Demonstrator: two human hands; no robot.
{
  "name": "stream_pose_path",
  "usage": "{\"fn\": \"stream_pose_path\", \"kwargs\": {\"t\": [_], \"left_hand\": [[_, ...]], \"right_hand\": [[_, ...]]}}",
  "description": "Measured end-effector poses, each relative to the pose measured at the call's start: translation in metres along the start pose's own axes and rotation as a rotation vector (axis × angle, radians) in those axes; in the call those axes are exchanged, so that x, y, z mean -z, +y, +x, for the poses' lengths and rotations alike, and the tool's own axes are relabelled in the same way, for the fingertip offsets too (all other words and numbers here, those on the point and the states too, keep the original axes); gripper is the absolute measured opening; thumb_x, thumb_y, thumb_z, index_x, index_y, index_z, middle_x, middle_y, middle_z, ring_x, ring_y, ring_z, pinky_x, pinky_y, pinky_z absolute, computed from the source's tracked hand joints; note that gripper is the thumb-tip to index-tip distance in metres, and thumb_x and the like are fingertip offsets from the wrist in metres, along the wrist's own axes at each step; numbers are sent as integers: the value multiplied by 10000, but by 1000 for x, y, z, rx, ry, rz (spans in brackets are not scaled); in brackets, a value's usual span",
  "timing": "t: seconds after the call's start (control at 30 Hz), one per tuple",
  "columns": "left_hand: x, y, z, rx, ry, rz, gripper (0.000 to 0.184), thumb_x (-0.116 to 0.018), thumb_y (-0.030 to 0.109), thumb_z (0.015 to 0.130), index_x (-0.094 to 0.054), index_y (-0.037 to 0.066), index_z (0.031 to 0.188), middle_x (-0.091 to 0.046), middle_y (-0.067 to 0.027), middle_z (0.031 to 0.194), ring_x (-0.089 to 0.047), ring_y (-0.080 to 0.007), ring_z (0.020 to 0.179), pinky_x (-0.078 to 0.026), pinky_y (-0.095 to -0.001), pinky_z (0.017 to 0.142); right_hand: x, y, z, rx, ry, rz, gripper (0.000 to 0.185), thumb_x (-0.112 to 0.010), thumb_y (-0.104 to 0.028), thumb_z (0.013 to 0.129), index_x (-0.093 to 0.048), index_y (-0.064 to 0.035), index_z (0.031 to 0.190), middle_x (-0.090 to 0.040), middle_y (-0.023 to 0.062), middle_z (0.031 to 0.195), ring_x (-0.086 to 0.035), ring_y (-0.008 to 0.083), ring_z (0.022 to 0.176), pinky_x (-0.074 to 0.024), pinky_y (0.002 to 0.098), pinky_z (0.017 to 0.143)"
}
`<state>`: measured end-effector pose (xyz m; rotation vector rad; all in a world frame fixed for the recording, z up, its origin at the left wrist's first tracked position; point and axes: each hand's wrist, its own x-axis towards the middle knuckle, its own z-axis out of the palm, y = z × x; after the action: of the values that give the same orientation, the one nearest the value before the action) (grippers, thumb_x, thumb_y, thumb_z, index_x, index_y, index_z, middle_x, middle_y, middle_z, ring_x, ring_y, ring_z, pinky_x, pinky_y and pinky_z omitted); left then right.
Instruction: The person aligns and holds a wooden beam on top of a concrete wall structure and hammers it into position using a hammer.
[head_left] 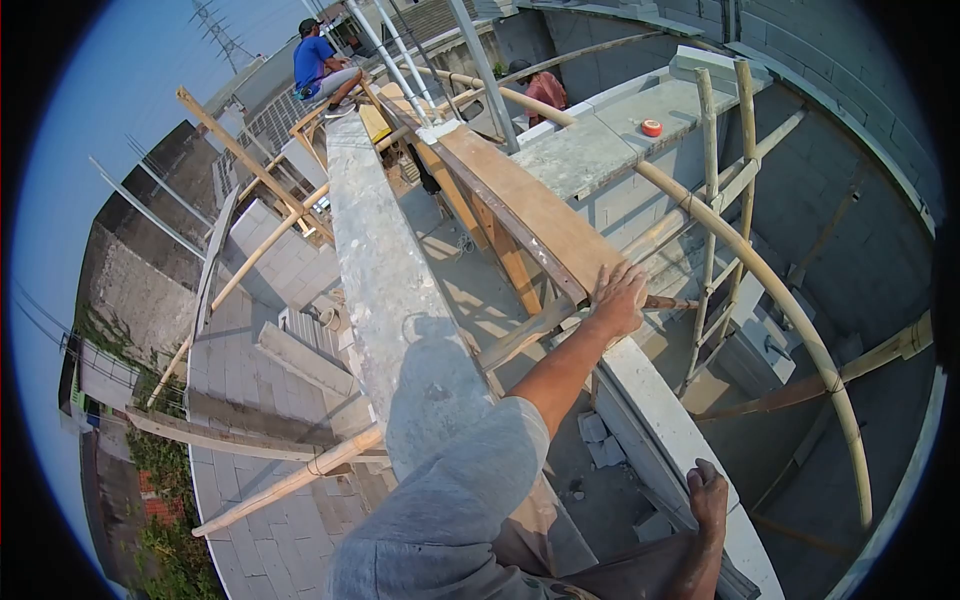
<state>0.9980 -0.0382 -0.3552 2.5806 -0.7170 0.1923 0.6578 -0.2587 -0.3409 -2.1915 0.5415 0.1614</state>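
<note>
My left hand [620, 298] reaches forward and lies on the near end of a plywood board [540, 195]. Its fingers are spread over the board's surface, close to the right corner. The board has a dark edge strip [510, 222] along its left side and slopes away from me on wooden supports. My right hand [708, 495] is low on the right, beside a pale wall top [665, 420]. Its fingers are curled in, and I see nothing in them. Left of the board runs a long, stained plank [375, 240], with my shadow on its near part.
Bamboo poles [770, 270] form scaffolding on the right; another pole [290, 480] crosses at lower left. An orange round object [651, 128] sits on a concrete ledge [600, 145]. A person in blue [318, 65] sits far ahead; another in red [545, 92] is behind the ledge. Block rubble [600, 440] lies below.
</note>
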Motion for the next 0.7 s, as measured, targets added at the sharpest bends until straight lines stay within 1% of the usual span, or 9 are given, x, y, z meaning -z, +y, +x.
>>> {"fn": "stream_pose_path", "kwargs": {"t": [0.1, 0.27, 0.37, 0.47, 0.6, 0.7], "left_hand": [[3, 2, 1, 17, -42, -4, 717, -741, 142, 643, -503, 141, 1320, -422, -37, 1460, -259, -233, 1447, -118, -574, 1177], [2, 1, 0, 11, -35, -8, 729, -746, 139, 635, -502, 142, 1323, -423, -37, 1458, -257, -237, 1446, -117, -578, 1174], [1, 0, 0, 9, -31, -10, 740, -750, 140, 629, -501, 138, 1325, -423, -38, 1458, -258, -242, 1445, -118, -583, 1173], [2, 0, 0, 7, -34, -8, 747, -753, 140, 625, -500, 131, 1328, -421, -41, 1458, -260, -246, 1444, -118, -587, 1172], [4, 1, 0, 6, -37, -19, 752, -752, 136, 621, -498, 126, 1329, -420, -43, 1460, -260, -247, 1443, -116, -590, 1172], [5, 1, 0, 4, -41, -17, 736, -737, 136, 634, -499, 127, 1331, -421, -47, 1460, -259, -246, 1444, -114, -589, 1173]], "right_hand": [[-1, 0, 0, 24, 19, -17, 404, -578, -182, 857, -632, 68, 1170, -701, 252, 1016, -693, 350, 968, -517, 386, 884], [3, -8, -1, 16, -9, 9, 413, -577, -184, 858, -625, 63, 1185, -701, 256, 1001, -694, 351, 953, -521, 386, 875], [0, 1, 0, 20, -19, -7, 418, -578, -182, 862, -618, 65, 1197, -702, 257, 1001, -694, 349, 958, -520, 387, 880], [4, -13, -2, -6, -17, 1, 416, -582, -178, 863, -618, 69, 1197, -703, 256, 1004, -694, 346, 968, -517, 387, 889], [3, -11, -2, -9, -16, 0, 413, -586, -172, 863, -617, 71, 1196, -704, 256, 1011, -692, 345, 980, -515, 387, 898], [1, -6, 0, -8, -15, 2, 409, -586, -169, 862, -619, 70, 1193, -703, 256, 1013, -693, 346, 981, -515, 386, 899]]}}
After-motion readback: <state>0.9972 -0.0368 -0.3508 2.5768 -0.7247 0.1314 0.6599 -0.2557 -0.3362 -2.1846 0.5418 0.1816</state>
